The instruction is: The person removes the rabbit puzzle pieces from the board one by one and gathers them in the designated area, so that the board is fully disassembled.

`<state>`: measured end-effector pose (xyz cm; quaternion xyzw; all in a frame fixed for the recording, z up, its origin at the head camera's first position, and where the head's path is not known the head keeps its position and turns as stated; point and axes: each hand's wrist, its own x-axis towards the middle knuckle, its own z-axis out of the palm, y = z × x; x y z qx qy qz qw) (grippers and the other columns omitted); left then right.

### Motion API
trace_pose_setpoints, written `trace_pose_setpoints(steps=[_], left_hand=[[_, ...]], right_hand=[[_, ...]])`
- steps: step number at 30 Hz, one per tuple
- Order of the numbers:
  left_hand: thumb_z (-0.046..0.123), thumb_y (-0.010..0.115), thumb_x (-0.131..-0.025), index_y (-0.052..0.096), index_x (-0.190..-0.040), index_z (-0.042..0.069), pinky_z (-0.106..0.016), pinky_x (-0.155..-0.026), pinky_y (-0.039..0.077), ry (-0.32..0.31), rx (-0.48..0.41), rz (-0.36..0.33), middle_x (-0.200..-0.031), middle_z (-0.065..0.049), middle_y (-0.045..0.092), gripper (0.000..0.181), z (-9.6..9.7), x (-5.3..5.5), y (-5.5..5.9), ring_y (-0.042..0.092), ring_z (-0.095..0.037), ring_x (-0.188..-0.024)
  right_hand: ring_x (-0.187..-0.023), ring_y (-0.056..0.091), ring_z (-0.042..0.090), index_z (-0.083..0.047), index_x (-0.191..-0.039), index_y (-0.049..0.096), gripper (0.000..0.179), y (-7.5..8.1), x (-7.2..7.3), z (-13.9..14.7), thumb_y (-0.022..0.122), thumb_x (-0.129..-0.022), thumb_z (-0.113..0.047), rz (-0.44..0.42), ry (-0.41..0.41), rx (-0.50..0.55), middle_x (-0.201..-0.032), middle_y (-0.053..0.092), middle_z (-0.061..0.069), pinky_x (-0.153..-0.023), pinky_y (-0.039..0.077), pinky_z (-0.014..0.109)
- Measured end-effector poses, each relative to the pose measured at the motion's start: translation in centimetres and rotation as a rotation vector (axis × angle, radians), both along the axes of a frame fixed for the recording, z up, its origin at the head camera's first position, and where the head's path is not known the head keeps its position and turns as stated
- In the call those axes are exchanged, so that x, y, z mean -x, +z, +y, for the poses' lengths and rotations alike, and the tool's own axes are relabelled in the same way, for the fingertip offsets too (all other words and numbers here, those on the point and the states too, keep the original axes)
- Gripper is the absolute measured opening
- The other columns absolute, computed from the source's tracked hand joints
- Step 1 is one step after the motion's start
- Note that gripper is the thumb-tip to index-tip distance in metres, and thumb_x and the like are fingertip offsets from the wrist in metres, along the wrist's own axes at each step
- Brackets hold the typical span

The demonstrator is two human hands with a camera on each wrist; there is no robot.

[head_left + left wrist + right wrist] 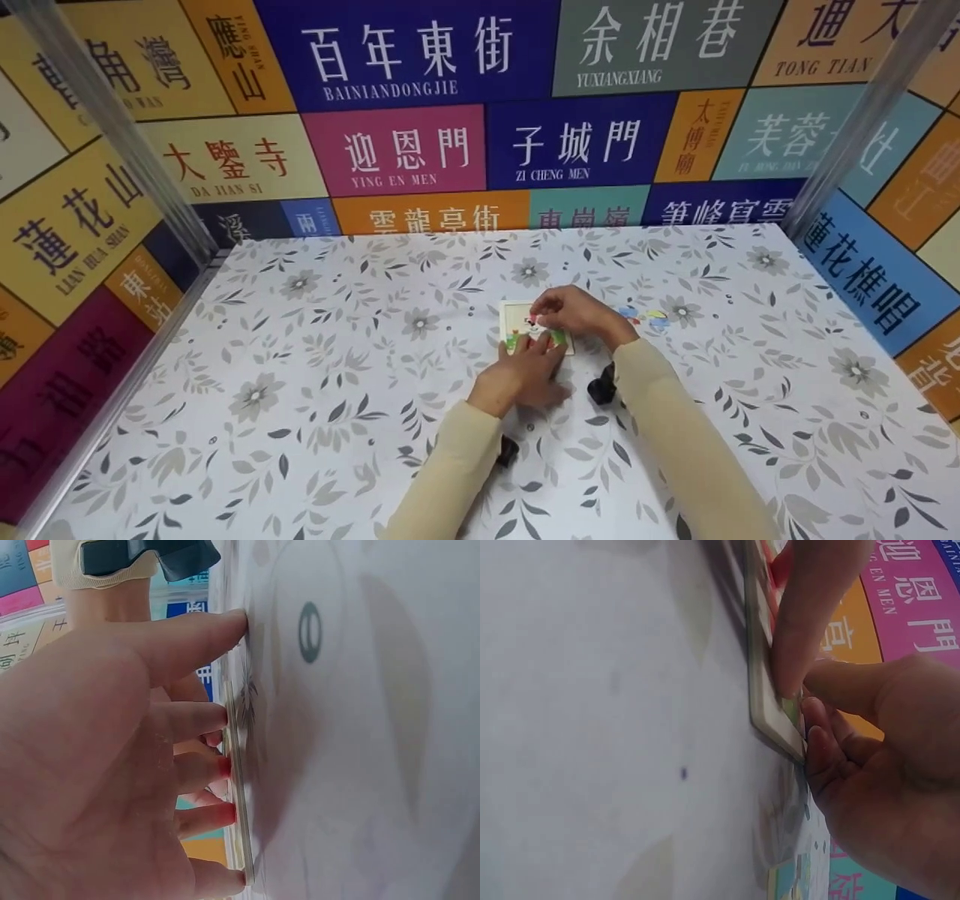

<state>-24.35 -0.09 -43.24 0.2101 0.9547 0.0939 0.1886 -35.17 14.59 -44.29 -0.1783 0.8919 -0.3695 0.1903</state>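
A small picture puzzle board (517,307) with a cream rim and red and green pieces lies flat on the table. My left hand (521,375) rests its fingertips on the board's near part, fingers fairly straight and spread; the left wrist view shows them touching along its thin edge (238,787). Over the board's right side, my right hand (576,311) curls its thumb and fingers and pinches a small reddish puzzle piece (535,319). In the right wrist view, that hand (900,742) is beside the board's corner (769,720), and its fingers hide most of the piece.
Loose blue and yellow puzzle pieces (658,319) lie on the table right of the board, behind my right wrist. A white floral cloth (337,420) covers the table. Walls with coloured sign panels (405,150) stand at the back and sides, with clear corner posts.
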Motion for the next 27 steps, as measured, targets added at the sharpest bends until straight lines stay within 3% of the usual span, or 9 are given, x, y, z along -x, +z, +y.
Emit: trace_pose_setpoints(steps=[11,20,27], left_hand=[[0.047,0.059,-0.097,0.027,-0.160,0.023,-0.062,-0.124,0.011,0.020,-0.027,-0.026,-0.170,-0.004,0.016,0.075,0.29,-0.07,0.04,0.010,-0.033,-0.157],[0.048,0.059,-0.096,0.027,-0.160,0.022,-0.062,-0.124,0.012,0.035,-0.017,-0.017,-0.170,-0.003,0.016,0.076,0.38,-0.14,0.11,0.012,-0.032,-0.157],[0.049,0.060,-0.095,0.031,-0.158,0.022,-0.062,-0.123,0.018,0.039,-0.010,0.019,-0.169,-0.003,0.021,0.075,0.43,-0.31,0.13,0.017,-0.030,-0.156]], right_hand=[[-0.114,0.060,0.033,0.001,-0.121,0.061,0.026,0.22,-0.28,0.26,0.054,-0.096,-0.001,0.038,0.082,0.005,-0.123,0.065,0.021,-0.105,0.046,0.048],[-0.114,0.061,0.030,-0.003,-0.119,0.061,0.022,0.13,-0.40,0.06,0.057,-0.098,-0.005,0.008,0.014,0.047,-0.122,0.066,0.018,-0.106,0.046,0.046],[-0.092,0.063,0.017,-0.003,-0.107,0.066,0.013,-0.16,-0.16,-0.44,0.065,-0.096,-0.010,0.042,-0.058,0.115,-0.104,0.071,0.013,-0.083,0.048,0.030]])
